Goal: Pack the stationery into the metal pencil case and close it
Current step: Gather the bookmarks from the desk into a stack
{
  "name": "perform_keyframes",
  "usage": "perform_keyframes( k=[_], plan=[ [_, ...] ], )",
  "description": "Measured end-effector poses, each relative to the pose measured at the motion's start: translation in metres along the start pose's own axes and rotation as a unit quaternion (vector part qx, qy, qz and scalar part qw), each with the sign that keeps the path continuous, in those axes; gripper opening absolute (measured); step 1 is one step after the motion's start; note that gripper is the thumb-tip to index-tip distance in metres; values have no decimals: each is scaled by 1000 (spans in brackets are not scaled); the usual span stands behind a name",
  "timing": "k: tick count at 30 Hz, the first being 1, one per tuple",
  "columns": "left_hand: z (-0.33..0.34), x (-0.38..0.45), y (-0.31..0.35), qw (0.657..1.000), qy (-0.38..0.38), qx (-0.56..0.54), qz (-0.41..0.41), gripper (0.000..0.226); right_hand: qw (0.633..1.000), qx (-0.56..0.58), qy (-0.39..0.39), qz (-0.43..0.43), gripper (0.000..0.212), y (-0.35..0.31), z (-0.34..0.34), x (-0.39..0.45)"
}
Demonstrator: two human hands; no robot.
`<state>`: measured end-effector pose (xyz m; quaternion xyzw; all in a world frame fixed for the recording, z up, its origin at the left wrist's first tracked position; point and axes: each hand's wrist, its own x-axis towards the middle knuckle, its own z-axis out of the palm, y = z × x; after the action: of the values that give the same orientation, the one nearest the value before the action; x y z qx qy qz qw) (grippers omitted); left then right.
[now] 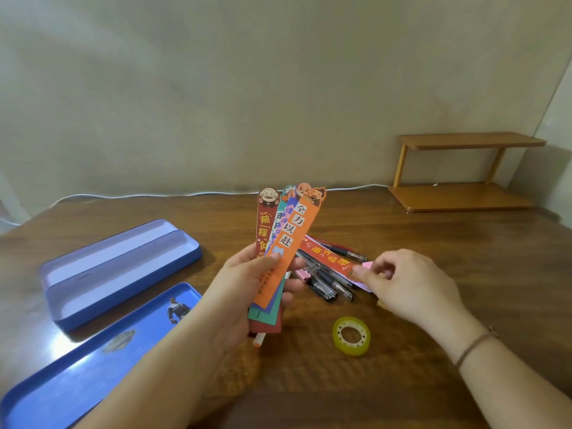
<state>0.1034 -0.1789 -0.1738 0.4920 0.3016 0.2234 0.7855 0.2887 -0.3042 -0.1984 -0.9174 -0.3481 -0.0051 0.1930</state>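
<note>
Head view: the left hand [247,283] holds a fan of bookmarks [286,239] tight; the right hand [402,283] pinches a red bookmark [328,253] lying on the pens [328,281]; the open pencil case [117,267] and its lid [89,357] sit left on the brown counter [433,236], tape roll [351,335] nearby.

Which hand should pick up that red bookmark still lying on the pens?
Right. The right hand is already pinching the red bookmark at its near end, over the pens. The left hand is full, gripping a fan of bookmarks.
</note>
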Motion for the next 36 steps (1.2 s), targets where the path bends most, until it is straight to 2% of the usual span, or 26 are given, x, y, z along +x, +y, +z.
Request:
perform_keyframes(
  k=[3, 6, 10, 13, 15, 18, 20, 22, 24, 26, 27, 29, 31, 33, 35, 36],
  plan=[
    [3, -2, -1, 1000, -9, 8, -10, 11, 999, -38, -24, 16, 42, -4, 3, 1],
    [5, -2, 0, 1000, -4, 3, -25, 8, 999, -9, -28, 19, 34, -1, 5, 2],
    [2, -1, 0, 999, 9, -12, -49, 13, 988, 149, -1, 26, 21, 8, 2, 7],
    [1, 1, 0, 999, 14, -12, -51, 16, 959, 280, 42, 25, 27, 9, -6, 9],
    [0, 2, 0, 998, 17, -10, -53, 15, 962, 268, 29, 31, 28, 11, -11, 9],
    [-2, 3, 0, 998, 18, -8, -54, 15, 986, 165, 7, 27, 24, 20, -11, 11],
    [-2, 3, 0, 998, 15, -6, -57, 16, 980, 183, 71, 9, 19, 27, -11, 15],
    [-2, 3, 0, 998, 11, -1, -61, 17, 932, 320, 170, -6, 16, 35, -16, 21],
    [-3, 2, 0, 998, 8, 3, -65, 16, 855, 458, 245, 12, 17, 42, -28, 22],
    [-4, 1, -1, 998, -5, 9, -67, 17, 794, 545, 267, 41, 20, 48, -39, 19],
    [-4, 1, -1, 998, -15, 17, -67, 19, 778, 575, 251, 42, 20, 48, -42, 17],
    [-3, 2, -3, 997, -31, 38, -67, 23, 778, 595, 202, 24, 19, 45, -40, 16],
    [-2, 2, -5, 996, -45, 48, -67, 21, 801, 568, 189, 9, 19, 38, -34, 14],
    [-1, 0, -5, 996, -45, 47, -65, 16, 807, 529, 264, 20, 19, 36, -34, 14],
    [-1, 0, -5, 996, -48, 33, -62, 21, 771, 538, 337, 54, 22, 40, -42, 12],
    [-2, 2, -5, 997, -45, 28, -63, 26, 749, 561, 346, 69, 23, 43, -45, 12]
  ],
)
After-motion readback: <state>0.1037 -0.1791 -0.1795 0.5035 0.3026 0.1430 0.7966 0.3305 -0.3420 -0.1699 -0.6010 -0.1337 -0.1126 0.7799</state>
